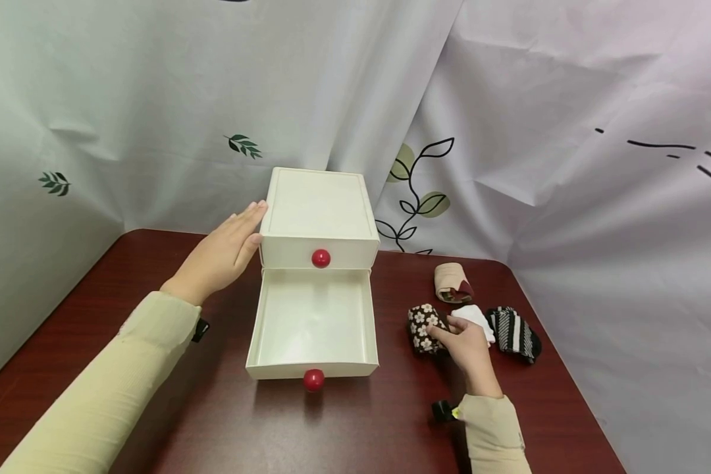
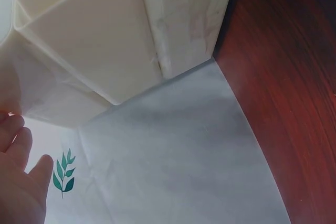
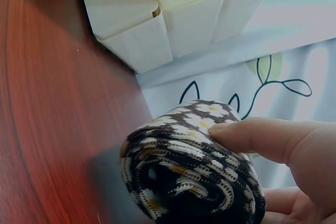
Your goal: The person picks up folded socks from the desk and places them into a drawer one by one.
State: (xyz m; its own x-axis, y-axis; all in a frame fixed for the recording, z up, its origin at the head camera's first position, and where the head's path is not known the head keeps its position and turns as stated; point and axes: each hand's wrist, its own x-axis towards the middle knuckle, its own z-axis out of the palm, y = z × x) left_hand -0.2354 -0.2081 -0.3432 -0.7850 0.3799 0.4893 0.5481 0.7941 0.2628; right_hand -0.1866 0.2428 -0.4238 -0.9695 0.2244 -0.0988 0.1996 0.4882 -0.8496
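Observation:
A white two-tier drawer box (image 1: 322, 204) with red knobs stands on the table. Its lower drawer (image 1: 315, 322) is pulled out, and nothing lies inside. My left hand (image 1: 222, 250) rests with straight fingers against the left side of the box's upper tier; in the left wrist view, part of that hand (image 2: 23, 177) shows at the lower left. To the right of the drawer, my right hand (image 1: 465, 343) pinches a rolled pair of brown socks (image 1: 422, 324) with white flowers. The right wrist view shows the coiled end of these socks (image 3: 184, 156), with a finger on top.
Beyond my right hand lie a rolled beige pair of socks (image 1: 450, 282), a folded white pair (image 1: 474, 319) and a black-and-white striped pair (image 1: 514, 332). The dark red table (image 1: 213, 421) meets a hanging pale cloth (image 1: 184, 99) behind and at the sides.

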